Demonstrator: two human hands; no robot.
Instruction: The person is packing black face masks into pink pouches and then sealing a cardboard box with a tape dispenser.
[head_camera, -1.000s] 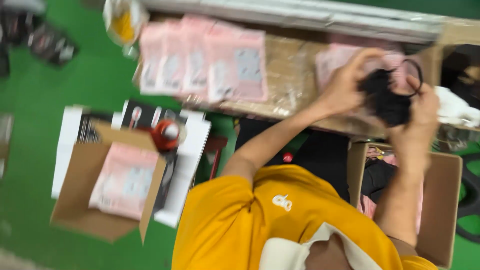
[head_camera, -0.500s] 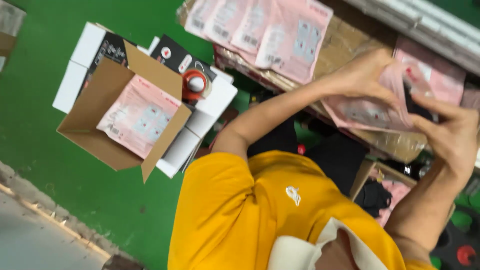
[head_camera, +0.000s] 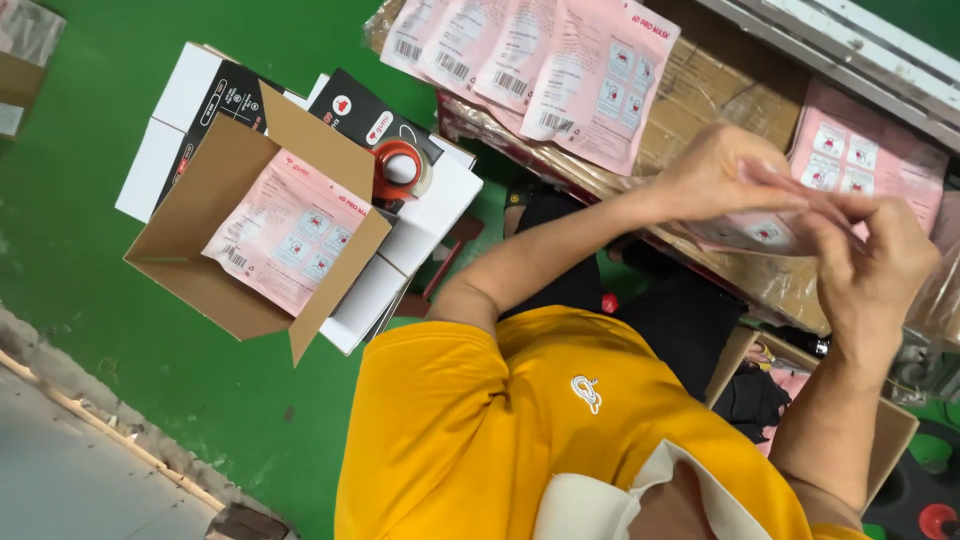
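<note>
My left hand (head_camera: 715, 175) and my right hand (head_camera: 875, 265) are raised together over a brown carton top (head_camera: 720, 90). Both pinch one flat pink mask packet (head_camera: 765, 228) between the fingertips, the left on its upper edge, the right on its right end. More pink packets (head_camera: 560, 60) lie fanned out on the carton beyond my left hand, and another pink packet (head_camera: 865, 155) lies just behind my right hand. My yellow shirt fills the lower middle of the view.
On the left, an open cardboard box (head_camera: 250, 225) holds a pink packet and rests on flat black-and-white boxes (head_camera: 410, 230) on the green floor. A red tape roll (head_camera: 400, 170) sits beside it. Another open carton (head_camera: 890, 440) with black items stands at lower right.
A second ago my hands held black masks with ear loops. Now they hold a pink packet, pinched at its edge. The view has swung, so the open box appears higher on the left.
</note>
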